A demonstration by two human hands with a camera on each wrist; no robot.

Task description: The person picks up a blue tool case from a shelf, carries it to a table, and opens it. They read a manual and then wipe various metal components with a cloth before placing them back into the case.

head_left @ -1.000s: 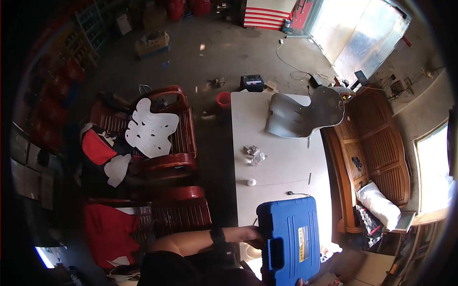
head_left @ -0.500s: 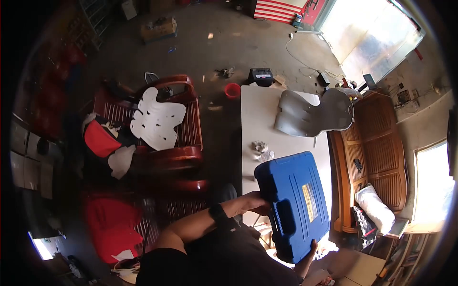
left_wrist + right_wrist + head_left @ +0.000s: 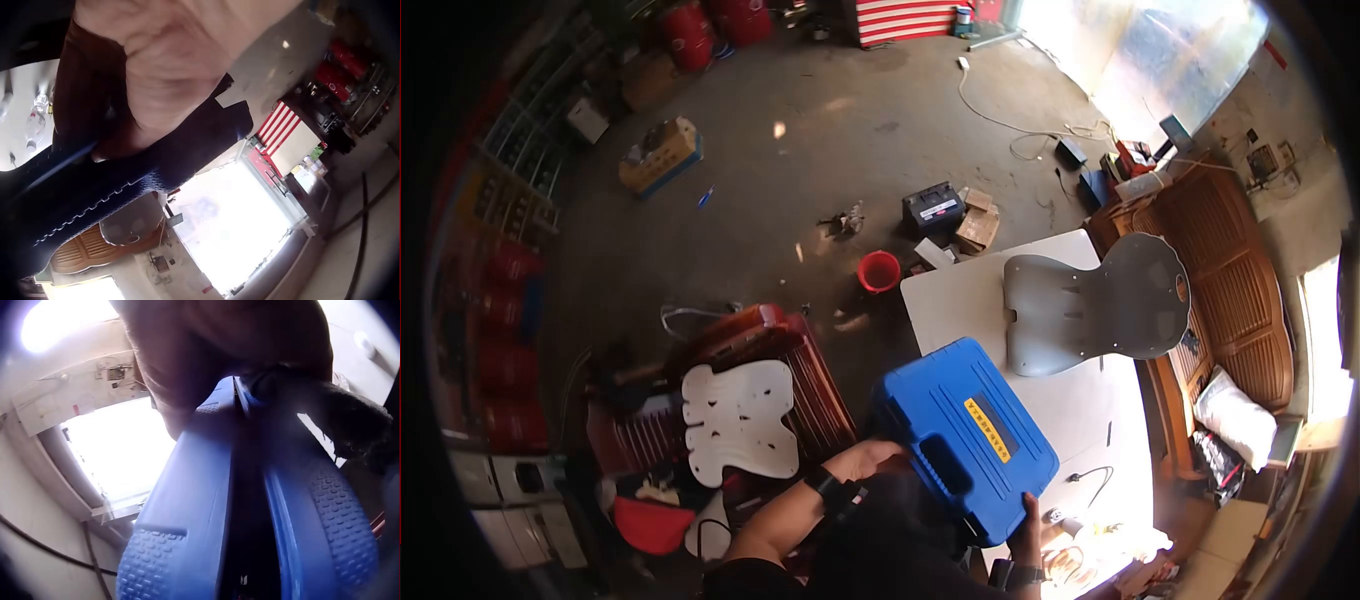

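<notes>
A blue plastic tool case (image 3: 975,430) with a yellow label is held in front of the body, tilted, overlapping the white table's left edge in the head view. My left hand (image 3: 868,460) grips its left side near the recessed handle; its fingertips are hidden behind the case. In the left wrist view that hand (image 3: 169,69) curls over the dark side of the case. My right hand (image 3: 1028,528) holds the lower right corner, thumb along the edge. In the right wrist view a dark gap runs between the two blue halves of the case (image 3: 181,506) below the hand (image 3: 231,344).
On the white table (image 3: 950,300) lies a grey moulded seat shell (image 3: 1090,310). A white perforated panel (image 3: 740,420) rests on a red wooden chair (image 3: 820,390) at left. A red bucket (image 3: 878,271), a black battery (image 3: 933,208) and a wooden bench (image 3: 1230,250) stand around the table.
The head view has swung round. The blue case, held in both hands, has turned and shifted left towards the table's left edge. More of the right hand shows now.
</notes>
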